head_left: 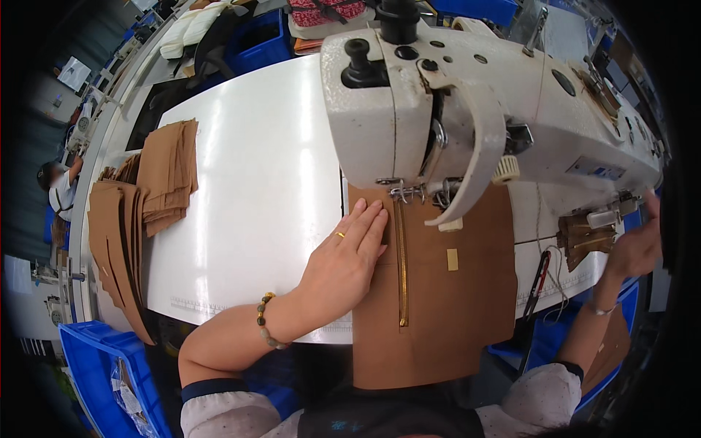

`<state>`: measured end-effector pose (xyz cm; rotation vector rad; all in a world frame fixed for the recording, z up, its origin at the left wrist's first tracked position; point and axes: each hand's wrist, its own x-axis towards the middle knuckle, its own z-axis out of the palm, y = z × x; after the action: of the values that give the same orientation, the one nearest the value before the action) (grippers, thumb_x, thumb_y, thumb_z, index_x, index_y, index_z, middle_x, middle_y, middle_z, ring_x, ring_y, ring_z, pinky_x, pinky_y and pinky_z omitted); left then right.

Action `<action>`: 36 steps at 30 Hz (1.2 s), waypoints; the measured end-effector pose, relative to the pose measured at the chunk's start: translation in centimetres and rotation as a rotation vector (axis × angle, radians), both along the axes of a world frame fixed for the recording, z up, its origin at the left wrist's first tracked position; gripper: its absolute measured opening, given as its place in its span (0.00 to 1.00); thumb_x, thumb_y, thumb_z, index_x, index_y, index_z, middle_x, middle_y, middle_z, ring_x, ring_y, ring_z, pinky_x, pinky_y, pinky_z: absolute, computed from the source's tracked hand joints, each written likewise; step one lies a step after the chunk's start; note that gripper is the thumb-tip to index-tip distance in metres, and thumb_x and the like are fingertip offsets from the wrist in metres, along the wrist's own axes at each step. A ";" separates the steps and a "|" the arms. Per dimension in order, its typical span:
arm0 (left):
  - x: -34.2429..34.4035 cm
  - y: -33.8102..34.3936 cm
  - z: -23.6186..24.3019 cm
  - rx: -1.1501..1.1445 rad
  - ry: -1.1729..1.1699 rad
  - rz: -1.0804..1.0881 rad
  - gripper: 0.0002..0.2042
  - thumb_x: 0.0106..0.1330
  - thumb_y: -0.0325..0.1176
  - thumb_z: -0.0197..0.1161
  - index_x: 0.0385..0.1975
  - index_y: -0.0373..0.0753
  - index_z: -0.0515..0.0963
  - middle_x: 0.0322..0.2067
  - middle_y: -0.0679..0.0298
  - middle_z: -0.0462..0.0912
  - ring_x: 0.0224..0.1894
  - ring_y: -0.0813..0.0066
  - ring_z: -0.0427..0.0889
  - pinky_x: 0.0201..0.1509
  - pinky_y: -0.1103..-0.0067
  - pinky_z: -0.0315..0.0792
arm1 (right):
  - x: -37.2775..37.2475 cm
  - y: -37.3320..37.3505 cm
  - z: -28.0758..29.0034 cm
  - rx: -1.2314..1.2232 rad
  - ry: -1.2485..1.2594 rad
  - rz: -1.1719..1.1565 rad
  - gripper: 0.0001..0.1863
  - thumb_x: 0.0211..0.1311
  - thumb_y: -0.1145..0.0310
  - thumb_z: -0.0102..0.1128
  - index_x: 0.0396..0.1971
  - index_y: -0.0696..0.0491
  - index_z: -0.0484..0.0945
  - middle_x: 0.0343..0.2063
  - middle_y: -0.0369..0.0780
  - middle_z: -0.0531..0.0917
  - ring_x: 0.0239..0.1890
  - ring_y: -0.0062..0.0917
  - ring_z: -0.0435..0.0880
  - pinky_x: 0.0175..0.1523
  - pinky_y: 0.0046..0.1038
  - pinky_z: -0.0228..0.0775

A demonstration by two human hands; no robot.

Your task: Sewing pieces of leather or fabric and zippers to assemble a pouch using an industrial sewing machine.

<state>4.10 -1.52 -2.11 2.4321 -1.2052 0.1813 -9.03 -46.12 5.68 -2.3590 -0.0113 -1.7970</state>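
A brown fabric panel with a brass-toothed zipper set into it lies under the needle area of a white sewing machine. My left hand rests flat on the panel, left of the zipper, its fingers stretched out toward the metal presser foot. A small yellowish tag sits on the panel to the right of the zipper. At the far right, my right hand is raised beside the machine's right end, near a bunch of brown zippers. Its fingers are blurred and partly lost at the dark rim.
Stacked brown fabric pieces lie at the table's left, some hanging over the edge. Black-and-red snips lie right of the panel. Blue bins stand below the table on both sides. Another person sits far left.
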 end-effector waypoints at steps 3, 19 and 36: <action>0.1 0.0 -0.1 -0.013 -0.024 -0.006 0.23 0.67 0.24 0.62 0.62 0.25 0.72 0.63 0.47 0.75 0.65 0.48 0.76 0.63 0.66 0.76 | 3.0 12.4 -3.8 -0.370 0.810 0.439 0.07 0.67 0.72 0.60 0.39 0.58 0.83 0.45 0.46 0.86 0.51 0.43 0.84 0.58 0.46 0.78; -0.2 -0.3 -0.7 0.056 -0.108 -0.016 0.28 0.63 0.27 0.68 0.64 0.25 0.71 0.67 0.46 0.72 0.69 0.48 0.73 0.68 0.66 0.73 | 9.4 20.6 -7.1 -0.266 0.855 0.659 0.20 0.55 0.53 0.72 0.37 0.54 0.84 0.33 0.43 0.82 0.44 0.39 0.83 0.55 0.39 0.75; -0.5 -0.6 -0.2 0.071 -0.050 0.008 0.33 0.63 0.40 0.71 0.65 0.27 0.71 0.67 0.49 0.73 0.72 0.50 0.69 0.70 0.66 0.70 | 9.5 20.7 -7.1 -0.358 0.925 0.641 0.22 0.48 0.48 0.72 0.32 0.53 0.86 0.36 0.40 0.81 0.50 0.36 0.80 0.55 0.36 0.74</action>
<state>3.55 -2.14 -2.30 2.5071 -1.2438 0.2064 0.49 -25.46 -1.41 -2.7275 -0.8924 -0.3747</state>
